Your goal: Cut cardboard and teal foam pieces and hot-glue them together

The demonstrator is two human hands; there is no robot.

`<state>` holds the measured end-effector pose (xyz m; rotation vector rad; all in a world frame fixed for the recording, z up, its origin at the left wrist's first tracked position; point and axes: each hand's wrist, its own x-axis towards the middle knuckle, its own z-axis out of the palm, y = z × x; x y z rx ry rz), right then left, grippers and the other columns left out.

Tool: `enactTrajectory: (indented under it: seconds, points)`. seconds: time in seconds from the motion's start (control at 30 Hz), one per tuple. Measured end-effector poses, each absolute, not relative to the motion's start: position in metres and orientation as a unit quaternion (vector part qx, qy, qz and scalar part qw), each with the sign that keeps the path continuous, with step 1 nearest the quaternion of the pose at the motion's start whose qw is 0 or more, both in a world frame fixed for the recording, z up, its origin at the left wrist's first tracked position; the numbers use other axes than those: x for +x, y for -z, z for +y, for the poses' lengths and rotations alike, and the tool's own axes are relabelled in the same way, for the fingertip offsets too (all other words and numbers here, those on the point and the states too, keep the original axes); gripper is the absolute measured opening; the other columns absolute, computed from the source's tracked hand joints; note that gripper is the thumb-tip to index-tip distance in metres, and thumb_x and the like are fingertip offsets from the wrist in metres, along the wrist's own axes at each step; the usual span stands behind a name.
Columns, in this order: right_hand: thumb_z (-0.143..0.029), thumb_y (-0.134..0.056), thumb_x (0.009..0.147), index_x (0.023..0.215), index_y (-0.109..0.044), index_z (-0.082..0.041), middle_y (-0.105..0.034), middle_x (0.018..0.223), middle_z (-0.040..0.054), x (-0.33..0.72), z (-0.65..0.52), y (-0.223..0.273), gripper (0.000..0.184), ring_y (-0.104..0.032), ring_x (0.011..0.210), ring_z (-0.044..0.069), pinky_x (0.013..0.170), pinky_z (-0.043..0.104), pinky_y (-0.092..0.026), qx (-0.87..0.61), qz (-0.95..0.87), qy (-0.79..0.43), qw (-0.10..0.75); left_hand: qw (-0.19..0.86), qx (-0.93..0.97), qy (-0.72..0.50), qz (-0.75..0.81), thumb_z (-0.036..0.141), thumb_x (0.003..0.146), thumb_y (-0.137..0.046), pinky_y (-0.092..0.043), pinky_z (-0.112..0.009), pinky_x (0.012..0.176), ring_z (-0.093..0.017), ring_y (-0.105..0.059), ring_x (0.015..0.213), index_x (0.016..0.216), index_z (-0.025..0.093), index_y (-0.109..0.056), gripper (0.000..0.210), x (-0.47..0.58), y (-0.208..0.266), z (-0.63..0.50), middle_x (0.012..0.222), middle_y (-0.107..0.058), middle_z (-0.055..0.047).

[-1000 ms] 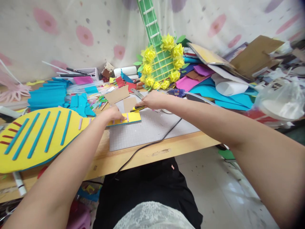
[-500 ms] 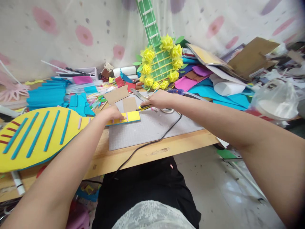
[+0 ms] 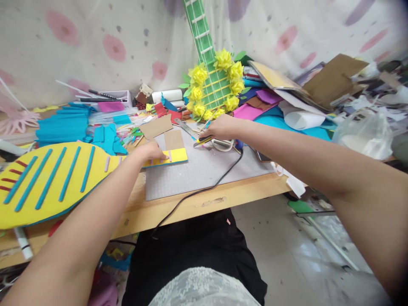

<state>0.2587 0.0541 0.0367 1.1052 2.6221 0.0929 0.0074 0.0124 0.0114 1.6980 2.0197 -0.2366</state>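
A yellow craft guitar [image 3: 57, 182] with teal and dark red strips lies at the left, its narrow neck reaching over a grey cutting mat [image 3: 178, 182]. My left hand [image 3: 149, 152] is closed on that neck, a fingertip or thumb pressed to its top among small lilac strips; the fingers beneath are hidden. Beyond the neck's right end, my right hand [image 3: 221, 127] grips a yellow and black utility knife [image 3: 204, 140], its blade pointing left, apart from the neck. Under that hand sits a roll of tape [image 3: 222, 145]. A metal ruler [image 3: 185, 128] lies just left of it.
A green craft guitar with yellow paper flowers [image 3: 218, 87] leans against the back curtain. Brown card pieces [image 3: 156, 126] lie behind the neck. A black cable [image 3: 197, 193] crosses the mat and table edge. Coloured paper and a plastic bag [image 3: 360, 134] crowd the right.
My right hand has moved right with the utility knife, away from the end of the yellow neck. My left hand and the yellow guitar have stayed put.
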Motion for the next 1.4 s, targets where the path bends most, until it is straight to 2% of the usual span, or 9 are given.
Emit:
enactTrajectory:
  seconds: [0.13,0.3,0.47,0.53,0.67,0.8,0.97,1.27,1.4]
  points:
    - [-0.021,-0.05,0.083,0.119,-0.059,-0.037,-0.069,0.1,0.0022,0.263,0.05,-0.043,0.04,-0.059,0.089,0.022,0.071,0.032,-0.035,0.409,0.899,-0.04,0.15,0.255,0.627,0.078,0.732,0.041,0.049,-0.078,-0.046,-0.03,0.054,-0.026,-0.065,0.065,0.092,0.016,-0.067,0.051,0.008,-0.014,0.009,0.073,-0.068,-0.008]
    - [-0.033,-0.048,0.085,0.129,-0.05,-0.038,-0.067,0.11,0.0025,0.245,0.04,-0.051,0.044,-0.06,0.092,0.023,0.07,0.03,-0.034,0.444,0.884,-0.051,0.138,0.261,0.639,0.054,0.722,0.046,0.049,-0.075,-0.047,-0.032,0.054,-0.028,-0.066,0.072,0.103,0.014,-0.061,0.064,0.0,-0.013,0.006,0.091,-0.068,-0.011]
    - [-0.041,-0.039,0.088,0.132,-0.046,-0.037,-0.066,0.111,0.0041,0.238,0.032,-0.041,0.044,-0.061,0.09,0.023,0.067,0.029,-0.035,0.463,0.88,-0.024,0.105,0.26,0.7,-0.03,0.665,0.056,0.054,-0.065,-0.048,-0.032,0.079,-0.027,-0.059,0.104,0.114,0.016,-0.051,0.074,-0.026,-0.012,0.013,0.118,-0.06,-0.013]
    - [-0.042,-0.039,0.088,0.134,-0.044,-0.034,-0.065,0.112,0.0067,0.24,0.031,-0.035,0.046,-0.062,0.091,0.024,0.066,0.028,-0.036,0.488,0.868,-0.022,0.091,0.254,0.733,-0.007,0.63,0.057,0.049,-0.068,-0.046,-0.032,0.085,-0.027,-0.056,0.109,0.117,0.018,-0.048,0.081,-0.036,-0.011,0.013,0.122,-0.057,-0.014]
    - [-0.036,-0.044,0.086,0.139,-0.037,-0.028,-0.064,0.114,0.0113,0.244,0.03,-0.023,0.054,-0.061,0.095,0.026,0.068,0.03,-0.04,0.528,0.846,-0.02,0.077,0.17,0.773,0.046,0.609,0.041,0.04,-0.076,-0.044,-0.038,0.088,-0.032,-0.055,0.109,0.115,0.019,-0.047,0.084,-0.047,-0.004,0.004,0.12,-0.057,-0.015]
    - [-0.033,-0.049,0.083,0.14,-0.033,-0.027,-0.062,0.119,0.0108,0.244,0.03,-0.011,0.06,-0.06,0.101,0.027,0.073,0.032,-0.043,0.539,0.84,0.012,0.057,0.144,0.803,-0.019,0.578,0.027,0.053,-0.068,-0.045,-0.033,0.087,-0.027,-0.057,0.106,0.108,0.018,-0.05,0.059,-0.058,-0.005,-0.001,0.115,-0.059,-0.011]
    - [-0.036,-0.049,0.082,0.14,-0.033,-0.026,-0.061,0.12,0.0111,0.245,0.031,0.0,0.061,-0.059,0.103,0.029,0.076,0.035,-0.045,0.563,0.825,0.027,0.034,0.08,0.756,-0.066,0.646,0.02,0.059,-0.068,-0.045,-0.03,0.086,-0.025,-0.055,0.107,0.112,0.015,-0.044,0.058,-0.071,-0.035,0.01,0.117,-0.057,-0.01]
    - [-0.035,-0.046,0.083,0.136,-0.04,-0.025,-0.061,0.121,0.0099,0.244,0.029,0.013,0.054,-0.058,0.107,0.028,0.082,0.039,-0.045,0.579,0.815,0.02,-0.006,-0.051,0.686,-0.126,0.715,0.037,0.065,-0.062,-0.044,-0.037,0.077,-0.033,-0.054,0.109,0.116,0.014,-0.046,0.059,-0.084,-0.028,0.057,0.111,-0.06,-0.013]
    - [-0.035,-0.045,0.083,0.135,-0.041,-0.024,-0.06,0.121,0.0101,0.244,0.027,0.019,0.053,-0.057,0.107,0.027,0.08,0.038,-0.046,0.571,0.821,0.012,-0.01,0.031,0.68,-0.16,0.715,0.045,0.065,-0.061,-0.037,-0.043,0.091,-0.036,-0.044,0.119,0.119,0.01,-0.044,0.066,-0.079,-0.01,0.061,0.111,-0.059,-0.012]
